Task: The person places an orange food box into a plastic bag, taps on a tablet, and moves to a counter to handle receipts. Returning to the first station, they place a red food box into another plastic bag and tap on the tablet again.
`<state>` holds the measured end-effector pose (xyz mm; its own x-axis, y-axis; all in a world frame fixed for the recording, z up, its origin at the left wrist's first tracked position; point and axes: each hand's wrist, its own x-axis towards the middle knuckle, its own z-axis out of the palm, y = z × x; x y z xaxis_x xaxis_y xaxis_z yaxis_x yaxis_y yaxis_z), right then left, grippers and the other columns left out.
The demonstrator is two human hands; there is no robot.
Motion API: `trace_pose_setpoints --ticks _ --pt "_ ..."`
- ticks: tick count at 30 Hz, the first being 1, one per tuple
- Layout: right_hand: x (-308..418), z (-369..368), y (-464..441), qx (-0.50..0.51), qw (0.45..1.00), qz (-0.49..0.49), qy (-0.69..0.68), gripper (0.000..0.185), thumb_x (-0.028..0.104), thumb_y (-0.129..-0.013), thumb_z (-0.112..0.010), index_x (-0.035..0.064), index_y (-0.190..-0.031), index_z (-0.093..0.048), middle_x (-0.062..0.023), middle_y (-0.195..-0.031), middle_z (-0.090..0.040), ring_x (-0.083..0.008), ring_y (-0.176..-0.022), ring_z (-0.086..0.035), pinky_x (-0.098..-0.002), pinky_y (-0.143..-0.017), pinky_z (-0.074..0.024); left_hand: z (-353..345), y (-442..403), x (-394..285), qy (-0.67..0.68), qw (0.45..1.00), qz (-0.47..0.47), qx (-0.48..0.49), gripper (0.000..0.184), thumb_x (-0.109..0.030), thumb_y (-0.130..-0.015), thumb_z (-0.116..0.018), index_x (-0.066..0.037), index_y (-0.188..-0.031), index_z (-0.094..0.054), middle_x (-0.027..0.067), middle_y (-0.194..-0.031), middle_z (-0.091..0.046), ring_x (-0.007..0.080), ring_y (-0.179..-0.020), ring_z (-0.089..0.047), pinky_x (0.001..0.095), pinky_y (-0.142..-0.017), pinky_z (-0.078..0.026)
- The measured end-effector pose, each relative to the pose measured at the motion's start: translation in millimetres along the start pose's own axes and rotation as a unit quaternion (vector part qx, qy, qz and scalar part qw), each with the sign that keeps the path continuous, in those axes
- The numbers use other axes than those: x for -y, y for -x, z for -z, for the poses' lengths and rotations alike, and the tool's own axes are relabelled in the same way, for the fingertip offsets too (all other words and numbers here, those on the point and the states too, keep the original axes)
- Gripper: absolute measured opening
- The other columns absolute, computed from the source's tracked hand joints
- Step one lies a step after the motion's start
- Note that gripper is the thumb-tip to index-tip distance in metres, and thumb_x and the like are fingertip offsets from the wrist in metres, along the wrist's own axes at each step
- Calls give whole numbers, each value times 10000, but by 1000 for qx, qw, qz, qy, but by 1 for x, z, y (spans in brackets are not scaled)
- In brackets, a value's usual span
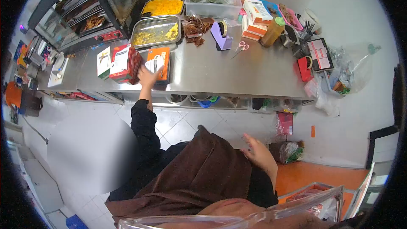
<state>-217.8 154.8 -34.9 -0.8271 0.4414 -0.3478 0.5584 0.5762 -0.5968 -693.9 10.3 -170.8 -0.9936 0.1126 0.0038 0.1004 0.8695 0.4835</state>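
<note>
red box: at ten o'clock, just left of your hand.
left hand: at ten o'clock, fingers spread wide over the orange box's near-left side; you could not tell whether they touched it.
orange box: lay on the steel counter, between ten and eleven.
metal tray: held yellow food, at eleven.
purple tape dispenser: stood near twelve.
scissors: lay at one.
right hand: hung between four and five, loosely open beside your brown apron.
</note>
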Motion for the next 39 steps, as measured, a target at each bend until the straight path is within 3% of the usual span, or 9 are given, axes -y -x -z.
trace_pose_setpoints --ticks 6,14,16,20,22,26,29,35,39 --pt "-26 18 -45 16 996 -63 53 535 262 -789 -578 33 -1231 -380 -244 -1078 -509 -343 -1022 -487 -377 -857 -385 -74 25 0 139 977 -111 116 827 -485 -540 -748 103 -987 -376 258 -980 -501 367 -869 -539 396 -737 -445" --pt "-127 62 -107 -116 993 24 4 511 316 -794 -556 19 -1189 -425 -195 -1017 -552 -309 -901 -546 -366 -794 -419 -99 162 -132 308 895 -229 228 758 -171 -657 -738 64 -1107 -175 231 -1024 -456 256 -892 -544 338 -708 -484" --pt "-158 91 -110 -152 984 -62 -63 463 301 -797 -561 22 -1155 -469 -163 -948 -584 -269 -836 -567 -338 -763 -429 -124 177 -154 385 836 -120 372 724 -102 -694 -690 30 -1112 -114 223 -1024 -455 232 -852 -559 315 -662 -503" --pt "-346 121 -134 -429 883 -80 -170 349 270 -789 -576 16 -1028 -563 -136 -837 -599 -216 -787 -568 -295 -726 -431 -168 210 -222 430 781 -33 452 593 -17 -736 -620 -50 -1038 -111 210 -1003 -459 199 -748 -580 284 -588 -521" --pt "-369 184 -118 -507 803 -232 -209 259 184 -780 -543 33 -985 -591 -149 -964 -585 -277 -892 -560 -350 -803 -426 -191 225 -257 437 790 -60 427 551 -18 -747 -610 -61 -1010 -127 195 -984 -466 196 -744 -582 277 -572 -517" --pt "-525 257 -110 -647 683 -326 97 245 100 -727 -510 7 -930 -612 -176 -865 -601 -303 -813 -565 -361 -734 -441 -213 244 -335 419 807 -17 416 578 -11 -734 -617 -32 -1045 -130 171 -1019 -439 179 -755 -564 248 -559 -487" --pt "-600 291 -105 -605 742 -268 105 211 145 -732 -524 12 -867 -617 -191 -882 -597 -312 -841 -569 -387 -744 -444 -239 245 -369 372 839 -58 392 638 1 -715 -625 -10 -1114 -128 171 -1050 -429 192 -800 -557 250 -597 -481" --pt "-643 311 -116 -338 766 -534 120 269 203 -741 -542 -25 -882 -567 -210 -912 -593 -345 -871 -569 -402 -731 -458 -244 249 -381 385 829 -7 405 637 -38 -730 -616 -15 -1165 -151 198 -1115 -423 214 -814 -558 270 -629 -474" --pt "-647 312 -123 -382 768 -508 81 370 271 -725 -578 -59 -888 -544 -236 -928 -584 -363 -859 -570 -398 -739 -456 -239 255 -380 335 845 -45 415 493 -66 -745 -610 -4 -1112 -286 155 -1049 -473 191 -762 -564 282 -626 -470"
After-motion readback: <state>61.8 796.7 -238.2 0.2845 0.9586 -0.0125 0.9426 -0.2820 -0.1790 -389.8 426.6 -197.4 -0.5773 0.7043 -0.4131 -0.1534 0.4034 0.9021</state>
